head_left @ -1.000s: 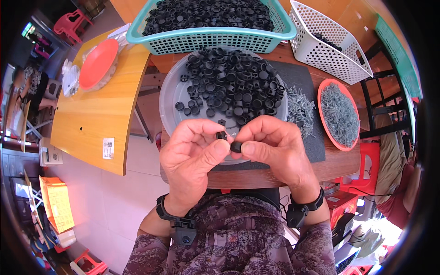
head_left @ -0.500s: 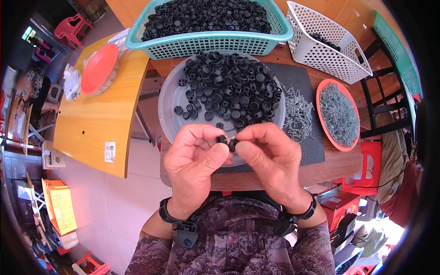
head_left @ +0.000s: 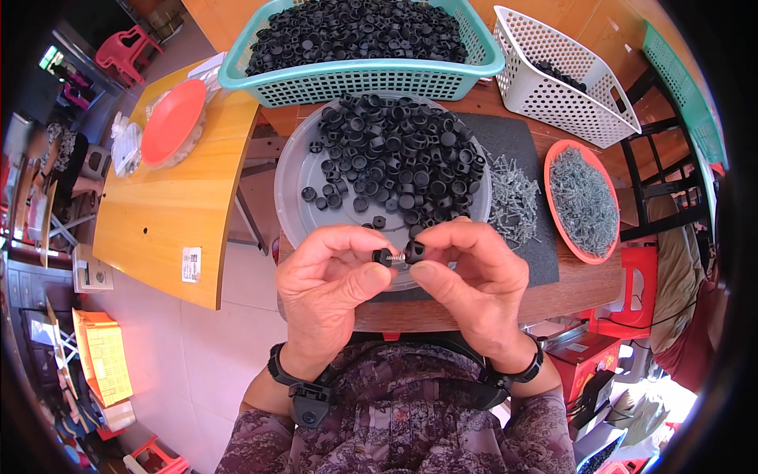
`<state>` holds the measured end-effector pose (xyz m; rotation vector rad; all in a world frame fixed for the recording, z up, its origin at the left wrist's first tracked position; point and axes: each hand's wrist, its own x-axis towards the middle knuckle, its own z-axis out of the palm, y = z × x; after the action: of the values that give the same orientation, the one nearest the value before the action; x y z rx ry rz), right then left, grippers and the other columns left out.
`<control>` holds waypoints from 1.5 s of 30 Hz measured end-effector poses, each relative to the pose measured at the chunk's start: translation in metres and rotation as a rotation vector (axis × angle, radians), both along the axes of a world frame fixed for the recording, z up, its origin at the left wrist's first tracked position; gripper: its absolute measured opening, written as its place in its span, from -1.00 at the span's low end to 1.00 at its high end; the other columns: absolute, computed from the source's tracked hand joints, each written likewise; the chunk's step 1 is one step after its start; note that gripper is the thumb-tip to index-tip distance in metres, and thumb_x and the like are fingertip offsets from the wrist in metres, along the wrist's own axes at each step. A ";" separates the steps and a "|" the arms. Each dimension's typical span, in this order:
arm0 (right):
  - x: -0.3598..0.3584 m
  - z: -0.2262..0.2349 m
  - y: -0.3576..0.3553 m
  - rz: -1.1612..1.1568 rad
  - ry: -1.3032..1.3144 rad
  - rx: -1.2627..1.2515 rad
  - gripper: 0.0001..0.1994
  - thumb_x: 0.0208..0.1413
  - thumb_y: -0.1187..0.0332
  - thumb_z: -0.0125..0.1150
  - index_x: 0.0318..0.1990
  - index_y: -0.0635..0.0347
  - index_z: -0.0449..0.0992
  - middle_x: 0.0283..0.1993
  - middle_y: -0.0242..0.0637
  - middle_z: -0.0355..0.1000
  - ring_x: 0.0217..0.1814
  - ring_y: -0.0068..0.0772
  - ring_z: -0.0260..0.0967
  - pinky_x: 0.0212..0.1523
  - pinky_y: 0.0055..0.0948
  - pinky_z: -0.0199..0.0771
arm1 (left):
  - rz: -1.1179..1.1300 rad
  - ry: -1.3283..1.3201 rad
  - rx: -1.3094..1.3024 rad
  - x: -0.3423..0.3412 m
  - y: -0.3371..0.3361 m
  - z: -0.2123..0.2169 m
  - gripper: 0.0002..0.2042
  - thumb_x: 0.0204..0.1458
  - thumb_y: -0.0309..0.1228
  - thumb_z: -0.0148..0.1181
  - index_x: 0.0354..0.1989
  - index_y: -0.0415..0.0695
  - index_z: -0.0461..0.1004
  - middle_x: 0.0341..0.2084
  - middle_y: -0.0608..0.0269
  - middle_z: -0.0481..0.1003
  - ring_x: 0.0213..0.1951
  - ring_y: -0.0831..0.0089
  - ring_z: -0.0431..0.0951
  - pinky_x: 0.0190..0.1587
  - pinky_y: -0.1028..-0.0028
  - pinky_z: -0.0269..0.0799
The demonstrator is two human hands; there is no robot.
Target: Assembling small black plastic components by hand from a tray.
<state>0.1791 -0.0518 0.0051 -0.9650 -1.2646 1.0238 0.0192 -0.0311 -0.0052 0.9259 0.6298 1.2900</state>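
Between thumb and fingertips my left hand (head_left: 322, 283) pinches a small black plastic piece (head_left: 382, 257). My right hand (head_left: 478, 278) pinches another, a rounded black plastic cap (head_left: 414, 252), close to its right. A small metal spring (head_left: 395, 258) bridges the short gap between them. Both hands are just above the front rim of a round translucent basin (head_left: 294, 213), which holds a heap of loose black caps (head_left: 395, 158). To the right of the basin, a pile of thin metal springs (head_left: 512, 193) lies on a dark mat (head_left: 545, 268).
A turquoise basket (head_left: 359, 83) full of black parts stands behind the basin. Beside it is a white perforated basket (head_left: 553, 103) with some black parts. At the right sits an orange dish (head_left: 556, 231) of metal pieces. A yellow table (head_left: 158, 229) stands to the left.
Both hands have come slightly nearer to me. The two black pieces are farther apart, with the spring showing lengthwise between them.
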 end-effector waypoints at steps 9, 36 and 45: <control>0.010 -0.001 0.003 0.181 0.184 -0.072 -0.73 -0.03 0.61 0.20 -0.12 0.35 0.42 -0.24 -0.31 0.40 -0.27 -0.64 0.33 -0.25 -0.66 0.33 | 0.054 0.125 0.020 0.002 -0.004 0.008 -0.71 -0.16 -0.52 0.33 -0.28 -0.31 0.38 -0.44 0.15 0.46 -0.46 0.47 0.49 -0.43 0.54 0.44; 0.006 -0.006 0.008 0.256 0.416 -0.272 -0.77 -0.06 0.66 0.18 -0.19 0.40 0.42 -0.25 -0.22 0.46 -0.21 -0.52 0.41 -0.12 -0.55 0.41 | 0.074 0.451 0.182 -0.006 -0.006 0.019 -0.76 -0.22 -0.64 0.34 -0.33 -0.35 0.47 -0.42 0.22 0.45 -0.42 0.59 0.44 -0.35 0.64 0.37; 0.004 -0.008 0.008 0.242 0.399 -0.238 -0.76 -0.06 0.67 0.18 -0.18 0.40 0.43 -0.25 -0.21 0.46 -0.22 -0.52 0.41 -0.13 -0.55 0.41 | 0.089 0.508 0.205 -0.006 -0.007 0.018 -0.77 -0.21 -0.63 0.34 -0.33 -0.33 0.48 -0.43 0.22 0.44 -0.43 0.59 0.44 -0.37 0.63 0.38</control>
<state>0.1835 -0.0437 -0.0029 -0.7436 -0.9529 1.5006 0.0135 -0.0376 0.0129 1.4297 0.9513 1.2163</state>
